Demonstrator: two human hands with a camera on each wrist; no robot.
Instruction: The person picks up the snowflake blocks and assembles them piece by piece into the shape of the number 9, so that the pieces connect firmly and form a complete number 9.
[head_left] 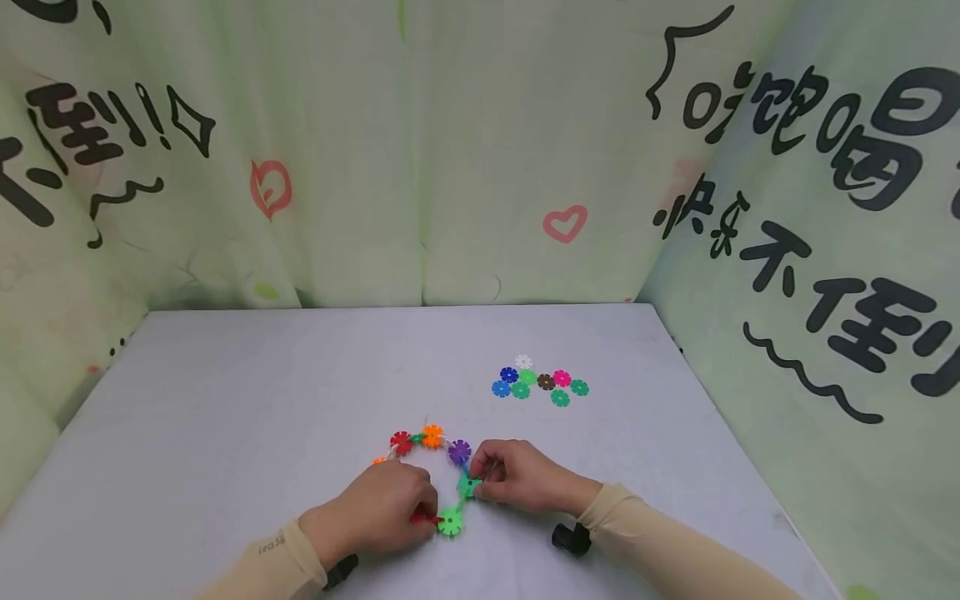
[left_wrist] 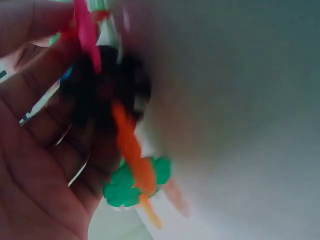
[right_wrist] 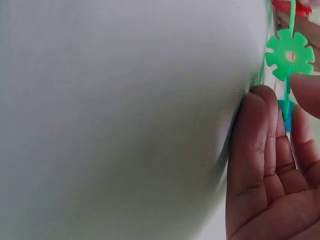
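Note:
A curved chain of plastic snowflake discs (head_left: 432,436) lies on the grey table (head_left: 225,392) near the front: red, orange, purple, then dark green (head_left: 469,486) and bright green (head_left: 450,522). My left hand (head_left: 423,508) curls over the chain's near end and grips a red disc (head_left: 422,518) beside the bright green one. My right hand (head_left: 480,479) pinches the dark green disc. In the right wrist view the bright green disc (right_wrist: 290,52) stands above my fingers (right_wrist: 260,150). The blurred left wrist view has an orange disc (left_wrist: 131,150) edge-on with a green disc (left_wrist: 125,189) by my palm.
A small pile of several loose discs (head_left: 540,382) in white, blue, green, brown and pink lies further back on the right. Printed cloth walls (head_left: 450,167) close in the table at the back and both sides. Black wrist mounts (head_left: 572,537) sit on both forearms.

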